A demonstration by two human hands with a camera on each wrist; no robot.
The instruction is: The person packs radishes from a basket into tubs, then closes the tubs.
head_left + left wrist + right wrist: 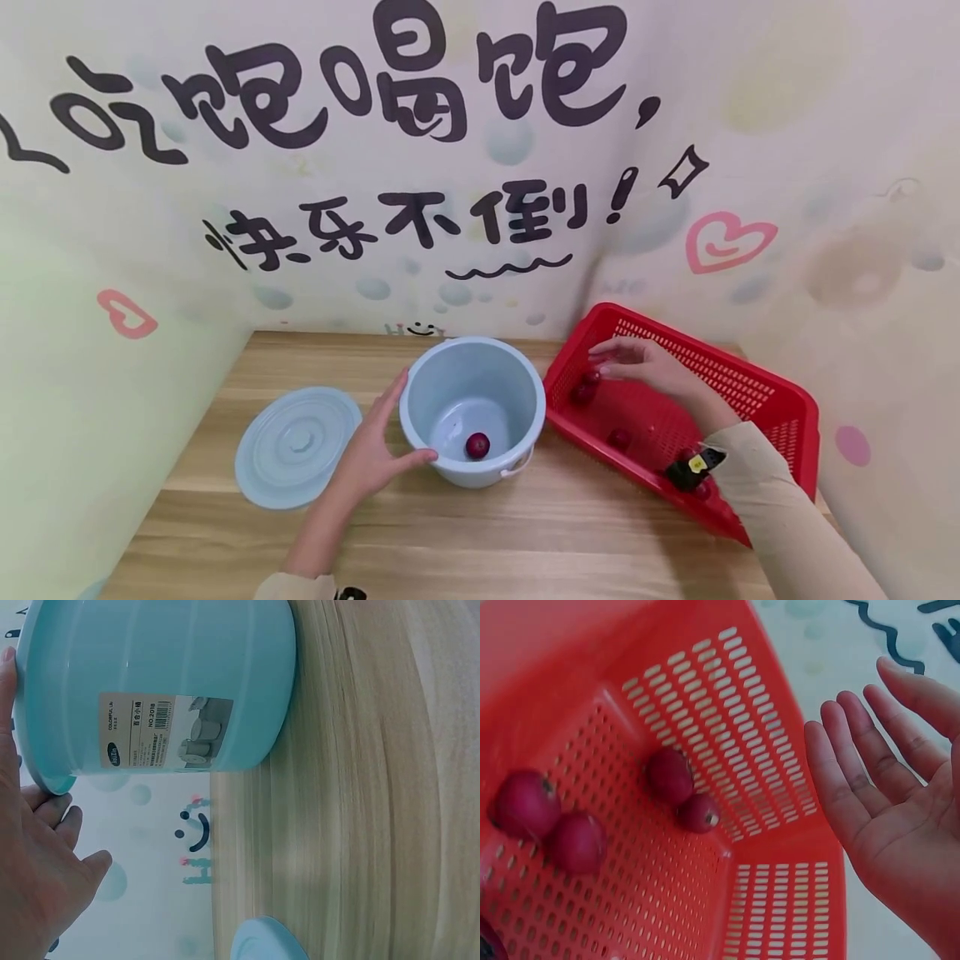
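My left hand (373,450) holds the light blue bucket (472,479) at its left side, thumb and fingers spread round the rim. The bucket stands upright with one round dark red radish (477,446) on its floor. In the left wrist view, a paper label (165,731) shows on the bucket's wall, and bent fingertips lie at the rim. Over the far left part of the red basket (780,387), my right hand (645,367) hovers palm up with loosely extended fingers, holding nothing. Several radishes (670,775) lie in the basket, some in touching pairs.
A round light blue lid (288,450) lies flat on the wooden table (480,550) left of the bucket. The bucket's handle (517,464) hangs down at its front right. Walls with printed lettering (420,108) rise behind the table.
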